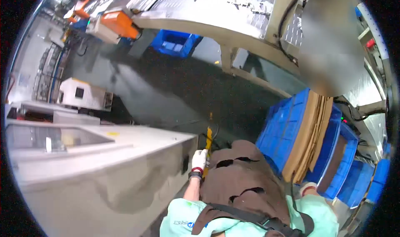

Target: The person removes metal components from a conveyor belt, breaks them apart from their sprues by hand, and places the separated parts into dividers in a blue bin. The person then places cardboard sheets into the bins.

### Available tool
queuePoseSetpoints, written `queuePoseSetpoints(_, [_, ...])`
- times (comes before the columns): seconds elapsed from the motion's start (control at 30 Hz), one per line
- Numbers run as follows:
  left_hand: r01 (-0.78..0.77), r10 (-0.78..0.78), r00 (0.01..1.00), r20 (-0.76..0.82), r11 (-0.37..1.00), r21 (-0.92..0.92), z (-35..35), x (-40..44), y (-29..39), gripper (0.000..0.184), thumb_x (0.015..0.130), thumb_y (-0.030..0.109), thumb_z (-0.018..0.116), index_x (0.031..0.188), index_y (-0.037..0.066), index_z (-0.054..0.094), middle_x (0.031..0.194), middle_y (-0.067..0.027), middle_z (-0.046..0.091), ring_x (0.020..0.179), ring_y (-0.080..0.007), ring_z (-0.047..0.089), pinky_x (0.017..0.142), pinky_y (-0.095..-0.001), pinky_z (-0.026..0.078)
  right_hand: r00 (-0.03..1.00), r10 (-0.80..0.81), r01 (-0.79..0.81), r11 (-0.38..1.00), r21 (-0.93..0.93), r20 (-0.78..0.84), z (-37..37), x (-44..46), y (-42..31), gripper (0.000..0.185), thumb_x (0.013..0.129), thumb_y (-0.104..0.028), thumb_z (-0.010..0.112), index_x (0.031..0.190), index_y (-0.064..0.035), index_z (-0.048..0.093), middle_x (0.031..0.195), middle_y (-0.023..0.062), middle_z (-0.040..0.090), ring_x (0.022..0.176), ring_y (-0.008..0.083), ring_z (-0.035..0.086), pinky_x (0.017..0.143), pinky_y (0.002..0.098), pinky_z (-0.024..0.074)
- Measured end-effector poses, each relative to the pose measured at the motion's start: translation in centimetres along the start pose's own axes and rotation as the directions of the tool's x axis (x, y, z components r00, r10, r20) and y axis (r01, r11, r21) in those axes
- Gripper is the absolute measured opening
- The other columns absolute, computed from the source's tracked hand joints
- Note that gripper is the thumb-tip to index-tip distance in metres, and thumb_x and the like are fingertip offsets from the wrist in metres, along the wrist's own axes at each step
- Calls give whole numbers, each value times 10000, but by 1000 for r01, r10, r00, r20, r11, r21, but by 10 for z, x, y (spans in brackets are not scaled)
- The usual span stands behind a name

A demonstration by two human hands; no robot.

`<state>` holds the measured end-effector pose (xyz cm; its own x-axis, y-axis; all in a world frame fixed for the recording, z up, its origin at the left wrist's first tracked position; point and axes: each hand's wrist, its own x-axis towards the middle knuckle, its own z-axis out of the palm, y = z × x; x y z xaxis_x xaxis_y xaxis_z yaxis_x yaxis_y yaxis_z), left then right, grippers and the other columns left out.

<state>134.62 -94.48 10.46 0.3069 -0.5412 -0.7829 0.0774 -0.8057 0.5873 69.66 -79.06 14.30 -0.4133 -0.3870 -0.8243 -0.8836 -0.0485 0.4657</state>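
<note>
My left hand (200, 158), in a white glove with a dark band at the wrist, hangs beside the brown apron (246, 183). Its fingers look curled in, and I see nothing in them. Close by on its left is the corner of a large pale machine housing (137, 170); I cannot tell if they touch. On the other side, my right hand (308, 187) is low at the apron's edge, next to flattened cardboard (306, 141) and blue crates. Only a bit of its white glove and a red cuff show; its fingers are hidden.
Blue crates (287, 124) stand along the right. A metal-topped conveyor (196, 26) with small parts on it crosses the far side. Beneath it sits a blue bin (175, 43). Dark floor (187, 91) stretches ahead, with a white unit (83, 94) at left. A blurred patch hides the upper right.
</note>
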Motion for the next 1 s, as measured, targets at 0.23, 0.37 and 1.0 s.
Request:
queuePoseSetpoints(0.23, [-202, 206, 975, 84, 978, -50, 11, 91, 105, 354, 1094, 371, 657, 1161, 24, 673, 788, -71, 661, 530, -156, 596, 497, -329, 492, 999, -38, 34, 918, 395, 3, -136, 6, -127, 393, 1042, -408, 645, 1283, -159, 831, 1294, 130, 806, 1165, 325, 777, 974, 460, 615])
queuePoseSetpoints(0.37, [-129, 137, 983, 123, 989, -71, 8, 155, 151, 428, 1088, 428, 633, 1156, 14, 717, 806, -103, 698, 571, -155, 619, 505, -329, 488, 990, -130, 138, 831, 538, -55, -244, 51, -179, 395, 1052, -399, 621, 1269, -144, 831, 1271, 146, 808, 1156, 339, 773, 977, 452, 607])
queuePoseSetpoints(1.0, [-500, 439, 866, -240, 740, -450, -139, 360, 669, 292, 1113, 272, 673, 1296, 47, 651, 865, -65, 678, 644, -127, 634, 577, -315, 560, 572, -507, 687, 726, 39, -644, -1011, -61, -348, 258, 956, -271, 637, 1002, -107, 832, 974, 221, 796, 962, 423, 783, 891, 523, 622])
